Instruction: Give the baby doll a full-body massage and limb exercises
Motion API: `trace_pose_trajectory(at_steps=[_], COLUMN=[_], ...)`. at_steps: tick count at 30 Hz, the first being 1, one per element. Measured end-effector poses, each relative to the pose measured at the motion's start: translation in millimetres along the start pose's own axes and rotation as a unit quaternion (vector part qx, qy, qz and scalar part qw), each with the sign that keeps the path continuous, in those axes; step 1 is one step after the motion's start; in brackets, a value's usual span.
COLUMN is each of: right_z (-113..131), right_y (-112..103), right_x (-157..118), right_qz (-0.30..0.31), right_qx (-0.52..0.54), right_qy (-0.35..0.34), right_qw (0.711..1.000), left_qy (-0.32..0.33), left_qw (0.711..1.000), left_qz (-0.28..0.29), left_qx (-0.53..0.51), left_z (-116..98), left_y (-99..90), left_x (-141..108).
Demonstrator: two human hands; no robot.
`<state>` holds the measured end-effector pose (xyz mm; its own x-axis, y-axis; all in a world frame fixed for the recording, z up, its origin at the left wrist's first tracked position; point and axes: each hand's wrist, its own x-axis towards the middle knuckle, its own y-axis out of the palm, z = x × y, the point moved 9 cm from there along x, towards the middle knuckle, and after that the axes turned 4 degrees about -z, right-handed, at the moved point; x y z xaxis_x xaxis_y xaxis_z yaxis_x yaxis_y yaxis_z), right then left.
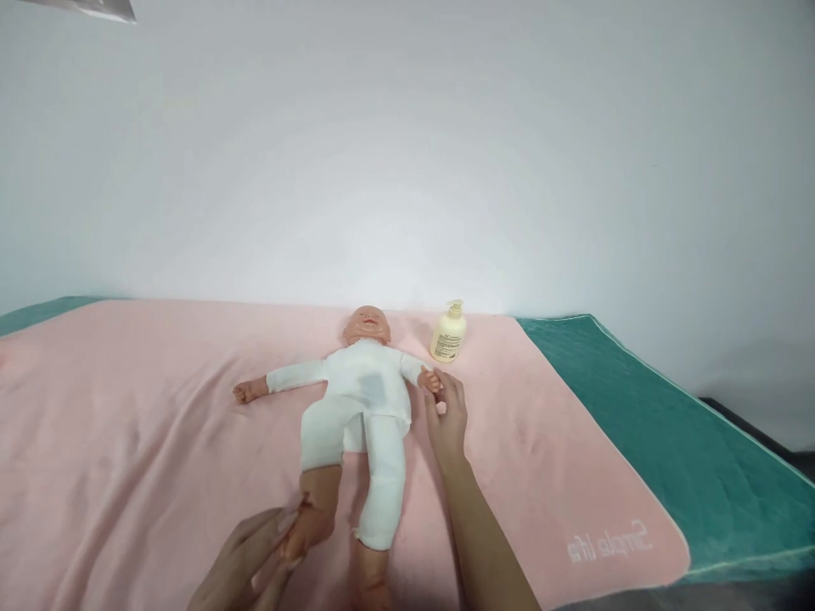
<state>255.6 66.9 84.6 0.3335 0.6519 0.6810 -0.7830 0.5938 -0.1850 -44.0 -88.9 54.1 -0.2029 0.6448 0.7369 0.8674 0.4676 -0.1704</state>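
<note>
A baby doll [382, 382] with a white cloth body lies on its back on a pink blanket [191, 492], its head toward the wall. My left hand [245, 552] is closed around the doll's foot at the lower left, by the ankle. On the other side, my right hand [449, 420] pinches the doll's small hand between thumb and fingers. The doll's other arm stretches out to the left, untouched. Just beyond my right hand stands a pale yellow pump bottle [449, 333], upright, with dark print on its front.
Under the pink blanket a green quilted cover [643, 433] shows at the right and far left. White lettering [608, 543] marks the blanket's near right corner. A plain pale wall [407, 153] rises behind the bed. A shiny edge [102, 8] juts in at the top left.
</note>
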Motion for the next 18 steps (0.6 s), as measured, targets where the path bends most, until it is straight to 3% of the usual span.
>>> trace_pose_trajectory(at_steps=[3,7,13,18], right_z=[22,39,43,42], right_y=[18,39,47,43], right_x=[-11,-24,-25,-21], right_qz=[0.066,0.149,0.182,0.174], right_qx=[-0.012,-0.047,-0.062,0.004], right_qy=[-0.099,-0.181,-0.165,-0.153], right_qw=[0.993,0.971,0.967,0.973], left_qy=[-0.043,-0.103,-0.183,-0.187], left_qw=[0.997,0.992,0.98,0.98], left_qz=[-0.049,-0.065,-0.064,-0.054], left_qx=[-0.038,-0.043,-0.036,-0.039], left_z=[11,30,51,49], left_y=[9.8,30.4,44.6,43.3], left_x=[15,31,41,42])
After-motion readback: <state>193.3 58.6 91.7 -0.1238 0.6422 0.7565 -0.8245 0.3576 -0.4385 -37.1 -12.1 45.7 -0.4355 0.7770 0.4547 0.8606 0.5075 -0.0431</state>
